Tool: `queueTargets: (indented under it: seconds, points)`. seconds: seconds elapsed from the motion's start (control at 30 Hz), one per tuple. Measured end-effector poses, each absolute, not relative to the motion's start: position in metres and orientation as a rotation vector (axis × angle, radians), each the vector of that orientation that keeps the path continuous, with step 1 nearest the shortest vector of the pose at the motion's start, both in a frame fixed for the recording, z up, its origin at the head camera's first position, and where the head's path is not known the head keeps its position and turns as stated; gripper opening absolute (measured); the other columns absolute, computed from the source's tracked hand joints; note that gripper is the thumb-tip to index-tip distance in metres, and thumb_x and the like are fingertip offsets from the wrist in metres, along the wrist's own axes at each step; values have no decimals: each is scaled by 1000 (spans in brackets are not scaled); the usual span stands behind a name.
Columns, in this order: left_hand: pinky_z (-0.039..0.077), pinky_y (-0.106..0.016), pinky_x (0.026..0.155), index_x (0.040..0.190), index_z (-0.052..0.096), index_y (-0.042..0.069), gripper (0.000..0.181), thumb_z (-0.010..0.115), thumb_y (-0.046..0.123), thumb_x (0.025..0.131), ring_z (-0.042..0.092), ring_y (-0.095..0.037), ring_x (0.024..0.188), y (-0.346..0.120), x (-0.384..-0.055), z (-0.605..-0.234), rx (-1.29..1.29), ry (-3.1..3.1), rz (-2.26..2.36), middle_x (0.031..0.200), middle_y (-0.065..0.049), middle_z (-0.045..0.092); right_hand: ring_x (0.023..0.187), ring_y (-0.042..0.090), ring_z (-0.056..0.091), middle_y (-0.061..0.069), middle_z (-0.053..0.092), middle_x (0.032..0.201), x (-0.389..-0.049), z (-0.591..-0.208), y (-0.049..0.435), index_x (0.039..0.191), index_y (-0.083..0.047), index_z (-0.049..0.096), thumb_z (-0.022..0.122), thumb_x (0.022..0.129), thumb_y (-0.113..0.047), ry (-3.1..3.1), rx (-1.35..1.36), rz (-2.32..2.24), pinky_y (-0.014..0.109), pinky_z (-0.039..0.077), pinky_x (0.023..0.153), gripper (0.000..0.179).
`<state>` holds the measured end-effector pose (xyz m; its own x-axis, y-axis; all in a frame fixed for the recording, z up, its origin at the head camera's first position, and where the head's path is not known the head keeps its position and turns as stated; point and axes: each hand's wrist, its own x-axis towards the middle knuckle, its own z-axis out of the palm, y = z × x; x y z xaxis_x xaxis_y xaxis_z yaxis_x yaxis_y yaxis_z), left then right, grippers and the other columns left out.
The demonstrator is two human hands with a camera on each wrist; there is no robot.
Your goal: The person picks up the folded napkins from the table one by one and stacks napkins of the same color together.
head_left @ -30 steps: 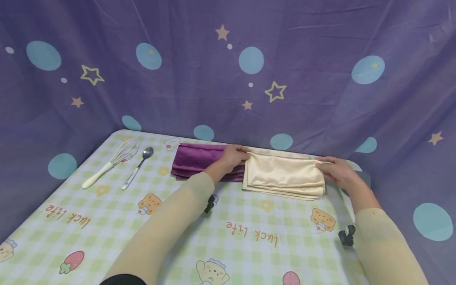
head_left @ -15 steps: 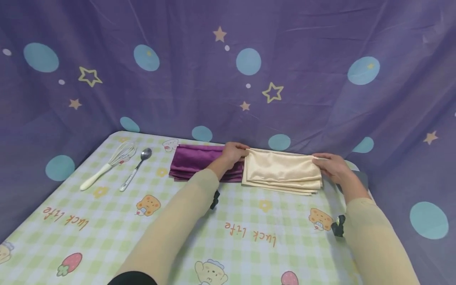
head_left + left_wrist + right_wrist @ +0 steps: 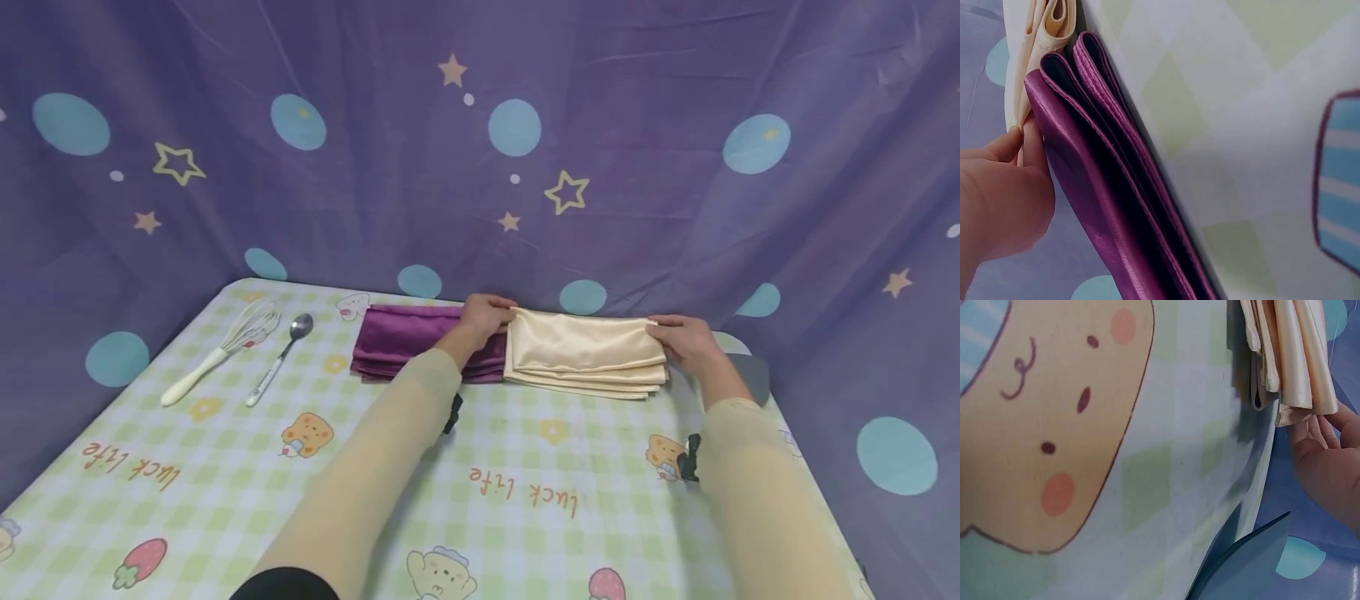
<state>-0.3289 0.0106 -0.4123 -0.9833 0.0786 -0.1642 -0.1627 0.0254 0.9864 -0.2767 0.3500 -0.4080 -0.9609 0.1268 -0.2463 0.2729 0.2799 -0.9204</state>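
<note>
A folded cream satin cloth (image 3: 581, 346) lies in several layers at the table's far edge. My left hand (image 3: 483, 321) pinches its back left corner between thumb and fingers, as the left wrist view also shows. At the opposite back corner my right hand (image 3: 686, 342) pinches the cloth, its fingertips partly hidden beneath the folds in the right wrist view. Just left of the cream cloth is a folded purple satin cloth (image 3: 405, 333), its near edge almost in line with it. My left hand and wrist overlap the purple cloth in the head view.
A white-handled whisk (image 3: 225, 350) and a metal spoon (image 3: 281, 358) lie on the left of the checked tablecloth (image 3: 420, 517). Beyond my right wrist is a grey flat object (image 3: 752, 377) at the table's right edge. A purple patterned curtain (image 3: 375, 208) hangs behind.
The cream cloth has shifted back toward the curtain, its right end most, so it lines up more closely with the purple cloth. Both hands have moved slightly back with it.
</note>
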Motion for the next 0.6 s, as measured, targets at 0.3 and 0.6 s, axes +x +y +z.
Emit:
queueTargets:
  seconds: [0.3,0.6]
  points:
    - [59,-36,87,116,69,-12,23,63,-11,93,64,-21,93,10,-329,-408,-106,2146,2038,121,-24,67,59,0,53,-13,65,75,-282,-408,345,147,4,48,64,101,-19,2474,422,-1717,21,48,56,53]
    - [59,-32,84,125,63,-13,31,64,-6,95,67,-25,100,4,-329,-407,-109,2097,2033,122,-24,65,70,1,60,-12,66,82,-282,-406,342,145,7,48,63,101,-16,2449,407,-1752,19,52,64,51]
